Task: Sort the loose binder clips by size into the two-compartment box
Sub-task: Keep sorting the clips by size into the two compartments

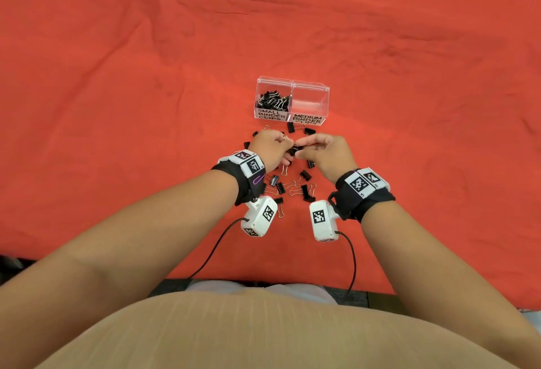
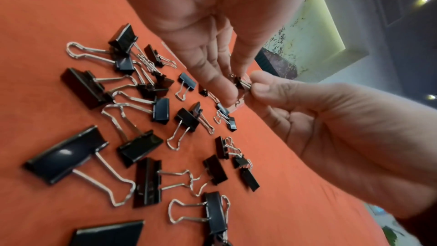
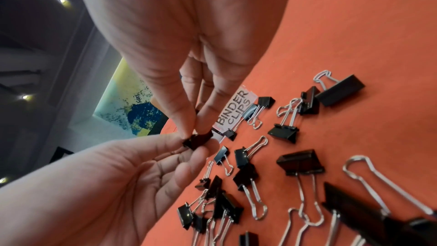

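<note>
A clear two-compartment box (image 1: 292,99) stands on the orange cloth. Its left compartment, labelled small, holds several black clips (image 1: 273,99); the right compartment (image 1: 310,102), labelled medium, looks empty. Just in front of the box my two hands meet over the scattered clips. My left hand (image 1: 285,146) and my right hand (image 1: 304,144) both pinch one small black binder clip (image 2: 241,82), also seen as the held clip (image 3: 197,140), a little above the cloth. Several loose clips of mixed sizes (image 1: 292,187) lie under and behind the hands.
The orange cloth (image 1: 117,105) covers the whole table, with wrinkles at the back. Its front edge (image 1: 263,281) runs close to my body. Two camera cables (image 1: 352,260) trail from my wrists toward that edge. Larger clips (image 2: 64,156) lie nearest my left wrist.
</note>
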`<state>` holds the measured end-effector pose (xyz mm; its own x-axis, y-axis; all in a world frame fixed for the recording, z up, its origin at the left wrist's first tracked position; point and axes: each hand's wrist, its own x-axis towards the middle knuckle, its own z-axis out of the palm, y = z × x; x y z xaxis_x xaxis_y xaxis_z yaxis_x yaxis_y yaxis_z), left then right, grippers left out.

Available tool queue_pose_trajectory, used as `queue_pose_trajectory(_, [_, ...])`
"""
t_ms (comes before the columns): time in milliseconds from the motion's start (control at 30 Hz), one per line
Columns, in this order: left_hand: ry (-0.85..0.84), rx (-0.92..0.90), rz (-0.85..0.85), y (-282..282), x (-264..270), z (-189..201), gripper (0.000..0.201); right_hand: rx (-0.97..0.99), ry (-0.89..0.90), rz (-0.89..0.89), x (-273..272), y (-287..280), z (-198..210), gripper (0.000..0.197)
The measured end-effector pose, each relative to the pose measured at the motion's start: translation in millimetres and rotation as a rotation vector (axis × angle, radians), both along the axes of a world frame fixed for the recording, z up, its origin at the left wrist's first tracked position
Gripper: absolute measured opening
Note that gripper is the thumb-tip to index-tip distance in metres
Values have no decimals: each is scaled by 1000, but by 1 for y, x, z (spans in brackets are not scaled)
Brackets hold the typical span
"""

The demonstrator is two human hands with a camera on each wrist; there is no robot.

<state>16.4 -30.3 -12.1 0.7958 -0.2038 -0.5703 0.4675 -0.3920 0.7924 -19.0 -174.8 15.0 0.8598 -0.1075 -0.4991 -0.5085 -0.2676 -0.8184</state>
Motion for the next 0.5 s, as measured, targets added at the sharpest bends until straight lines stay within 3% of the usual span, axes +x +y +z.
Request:
queue_pose_trajectory(133, [-64, 106, 20, 0, 0, 3, 21, 21, -22, -62, 0, 5, 2, 21])
queue_pose_trajectory(233, [7, 152, 129, 15, 4, 0, 24, 20, -27, -152, 2, -6, 2, 23])
queue_pose_trajectory(400, [-163, 353, -154, 35, 3, -6, 26, -13, -14, -98, 18, -14, 2, 24])
queue_pose_trajectory(500, [-188, 371, -220, 37, -4, -10, 19, -57, -52, -13, 43, 0, 11, 22])
